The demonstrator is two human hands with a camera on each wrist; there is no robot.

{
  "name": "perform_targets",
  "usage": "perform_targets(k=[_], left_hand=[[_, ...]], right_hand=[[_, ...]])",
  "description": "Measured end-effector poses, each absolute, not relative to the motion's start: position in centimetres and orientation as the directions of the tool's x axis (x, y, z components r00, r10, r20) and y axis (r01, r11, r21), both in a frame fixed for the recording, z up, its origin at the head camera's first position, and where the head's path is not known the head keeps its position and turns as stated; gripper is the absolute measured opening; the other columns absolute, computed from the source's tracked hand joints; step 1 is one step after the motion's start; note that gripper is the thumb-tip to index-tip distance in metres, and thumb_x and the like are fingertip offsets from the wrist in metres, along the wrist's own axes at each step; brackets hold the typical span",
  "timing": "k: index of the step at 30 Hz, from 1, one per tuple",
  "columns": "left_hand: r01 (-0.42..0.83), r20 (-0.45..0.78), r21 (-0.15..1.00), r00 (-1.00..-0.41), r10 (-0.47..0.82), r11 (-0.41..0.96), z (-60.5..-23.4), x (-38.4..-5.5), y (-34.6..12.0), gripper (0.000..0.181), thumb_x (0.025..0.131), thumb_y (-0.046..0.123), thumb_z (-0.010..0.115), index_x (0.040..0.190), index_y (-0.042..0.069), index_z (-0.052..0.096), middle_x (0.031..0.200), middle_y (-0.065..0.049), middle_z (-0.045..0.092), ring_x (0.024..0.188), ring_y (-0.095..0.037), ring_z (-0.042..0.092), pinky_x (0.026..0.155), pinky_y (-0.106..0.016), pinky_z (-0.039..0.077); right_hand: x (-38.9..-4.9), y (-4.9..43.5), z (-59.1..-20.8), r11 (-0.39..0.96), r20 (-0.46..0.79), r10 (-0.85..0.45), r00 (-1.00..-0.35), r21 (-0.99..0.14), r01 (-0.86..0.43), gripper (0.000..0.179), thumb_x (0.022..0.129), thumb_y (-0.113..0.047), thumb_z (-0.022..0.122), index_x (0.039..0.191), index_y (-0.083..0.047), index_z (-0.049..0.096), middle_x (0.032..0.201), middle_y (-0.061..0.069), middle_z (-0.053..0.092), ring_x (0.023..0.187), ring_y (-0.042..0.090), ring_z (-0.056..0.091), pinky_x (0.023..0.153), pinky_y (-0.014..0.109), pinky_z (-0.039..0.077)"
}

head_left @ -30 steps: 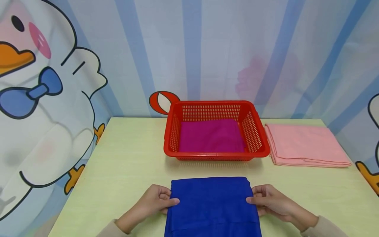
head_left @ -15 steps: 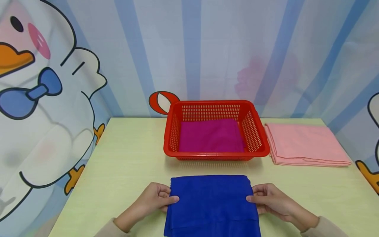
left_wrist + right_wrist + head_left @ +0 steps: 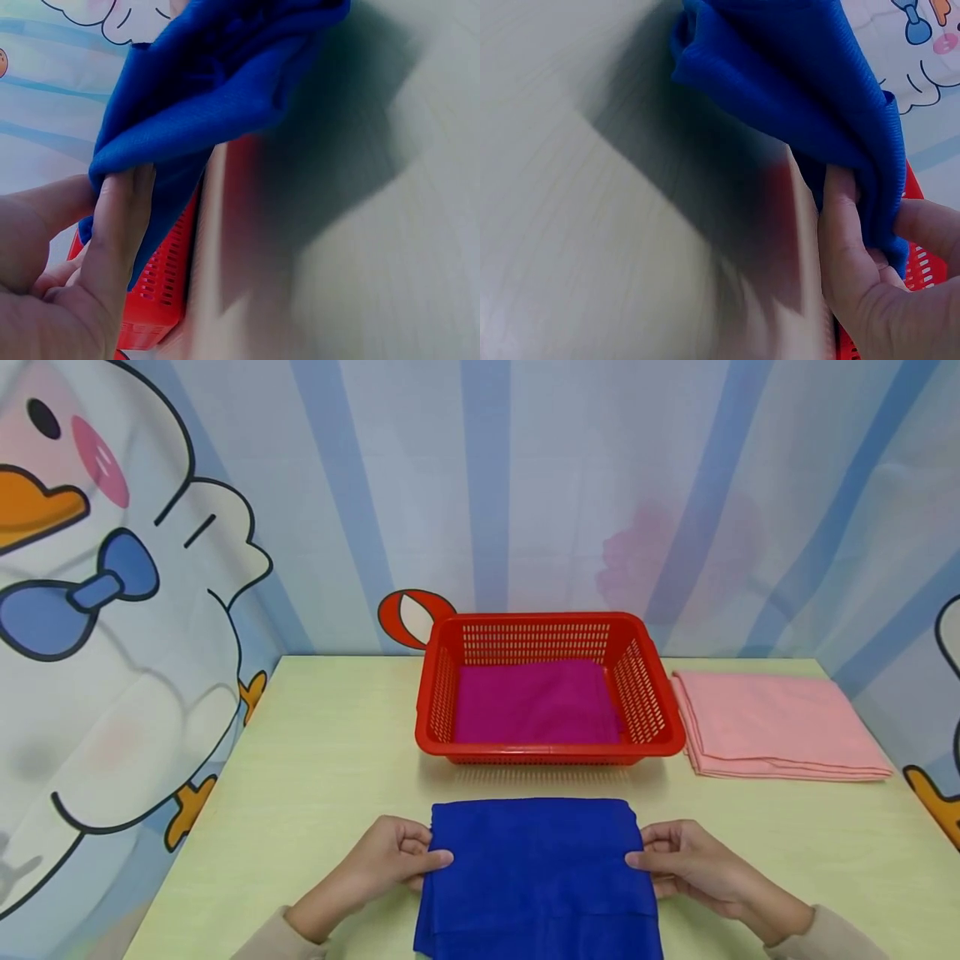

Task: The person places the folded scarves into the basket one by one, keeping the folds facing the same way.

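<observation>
In the head view, the folded blue cloth [image 3: 536, 881] is at bottom centre; the left hand [image 3: 382, 860] and right hand [image 3: 697, 870] pinch its two sides. The red basket [image 3: 547, 750] is at the centre. In the left wrist view, at left, thumb and fingers clamp this cloth. In the right wrist view, the same, at lower right.

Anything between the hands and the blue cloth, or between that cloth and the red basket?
Nothing visible: the left hand and right hand pinch the blue cloth at its sides, and only tabletop shows between it and the red basket.
</observation>
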State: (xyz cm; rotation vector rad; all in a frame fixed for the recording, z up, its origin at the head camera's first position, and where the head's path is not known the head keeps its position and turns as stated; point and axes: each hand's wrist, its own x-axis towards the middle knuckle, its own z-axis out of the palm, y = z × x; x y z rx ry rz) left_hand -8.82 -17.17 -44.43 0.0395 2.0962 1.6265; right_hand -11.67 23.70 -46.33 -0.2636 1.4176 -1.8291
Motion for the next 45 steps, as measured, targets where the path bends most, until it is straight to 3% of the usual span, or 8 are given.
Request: perform_targets(k=[12,26,41,45], left_hand=[[-0.266,-0.360,0.912,-0.885,0.296,0.313,-43.4,-9.2,-17.1,0.025,0.089,0.024,0.077,0.091,0.000,0.069,0.064,-0.003,0.065,0.063,-0.017,0.069,0.063,-0.026,0.057],[-0.256,-0.352,0.912,-0.890,0.290,0.322,-42.4,-9.3,-17.3,0.031,0.090,0.026,0.076,0.101,-0.002,0.070,0.075,-0.008,0.071,0.069,-0.019,0.071,0.067,-0.030,0.059],[-0.246,-0.343,0.918,-0.888,0.308,0.312,-40.9,-9.7,-17.5,0.030,0.091,0.026,0.075,0.101,-0.002,0.069,0.077,-0.008,0.072,0.073,-0.019,0.070,0.070,-0.032,0.059],[-0.242,-0.340,0.917,-0.890,0.305,0.316,-40.4,-9.8,-17.5,0.029,0.091,0.026,0.075,0.101,-0.001,0.069,0.080,-0.009,0.072,0.074,-0.020,0.071,0.070,-0.032,0.059]], right_hand=[[-11.7,23.8,-45.3,-0.056,-0.303,-0.686,-0.661,-0.884,0.464,0.010,0.101,-0.001,0.055,0.103,-0.004,0.064,0.087,0.000,0.070,0.083,0.013,0.070,0.075,0.033,0.060],[-11.8,23.7,-44.2,-0.063,-0.279,-0.702,-0.655,-0.892,0.447,0.014,0.101,-0.001,0.054,0.108,-0.002,0.066,0.096,0.006,0.072,0.089,0.017,0.072,0.081,0.036,0.059],[-12.3,23.9,-42.5,-0.056,-0.275,-0.705,-0.654,-0.898,0.437,0.018,0.103,-0.001,0.051,0.111,-0.003,0.067,0.101,0.007,0.073,0.093,0.019,0.072,0.084,0.037,0.058],[-12.5,23.9,-42.0,-0.042,-0.280,-0.706,-0.650,-0.900,0.433,0.017,0.103,-0.002,0.051,0.109,-0.004,0.067,0.094,0.003,0.072,0.087,0.014,0.070,0.081,0.032,0.058]])
